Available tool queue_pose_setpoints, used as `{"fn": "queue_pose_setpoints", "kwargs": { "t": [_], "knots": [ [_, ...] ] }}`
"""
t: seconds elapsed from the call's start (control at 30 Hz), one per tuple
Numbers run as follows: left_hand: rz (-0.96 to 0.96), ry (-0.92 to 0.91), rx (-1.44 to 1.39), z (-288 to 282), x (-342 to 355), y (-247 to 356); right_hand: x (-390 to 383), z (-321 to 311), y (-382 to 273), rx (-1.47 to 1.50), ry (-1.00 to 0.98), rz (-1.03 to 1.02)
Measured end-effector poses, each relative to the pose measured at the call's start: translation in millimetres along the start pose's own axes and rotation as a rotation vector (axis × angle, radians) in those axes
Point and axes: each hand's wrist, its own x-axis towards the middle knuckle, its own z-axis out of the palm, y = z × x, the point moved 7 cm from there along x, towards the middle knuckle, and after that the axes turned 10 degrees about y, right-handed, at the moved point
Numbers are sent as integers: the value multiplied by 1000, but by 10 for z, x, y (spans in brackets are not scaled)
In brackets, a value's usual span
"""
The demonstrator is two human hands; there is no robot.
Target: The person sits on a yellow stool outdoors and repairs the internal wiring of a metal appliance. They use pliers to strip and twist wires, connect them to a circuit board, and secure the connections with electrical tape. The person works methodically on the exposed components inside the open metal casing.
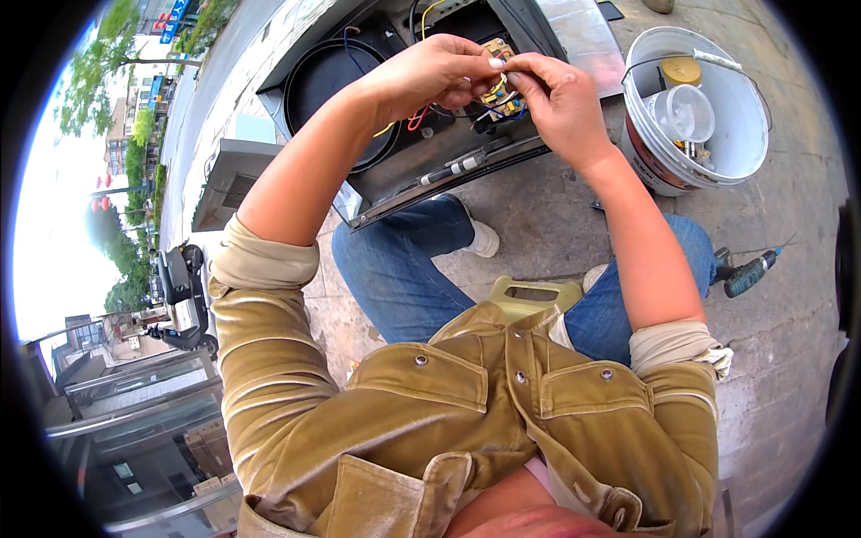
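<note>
The person's left hand [439, 73] and right hand [560, 100] meet above an open dark grey metal housing [404, 184]. On the left hand, the thumb and forefinger are brought together at their ends, and the other fingers are curled under. On the right hand, the forefinger and thumb are bent toward the same spot, almost touching the left ones. Whether a thin wire is pinched between them I cannot tell, because it is too small.

The circuit board [502, 100], with yellowish parts, is inside the housing, directly under the fingertips; it lies at the right of the left hand and at the left of the right hand, which both cover part of it. A red wire [417, 117] loops below the left hand, and a yellow wire [430, 16] rises beyond it. A round black plate [318, 90] is farther left, partly behind the left forearm. Right of the housing stands a white bucket [743, 108], containing a clear plastic cup [686, 112].
</note>
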Motion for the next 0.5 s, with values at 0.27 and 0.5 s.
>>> {"fn": "queue_pose_setpoints", "kwargs": {
  "t": [0.27,0.5],
  "knots": [
    [1284,429,1229,205,-400,496,-27,32,173,208,-17,259],
    [316,228,336,36,-20,125,7,-40,-54,-9,32,-71]
  ]
}}
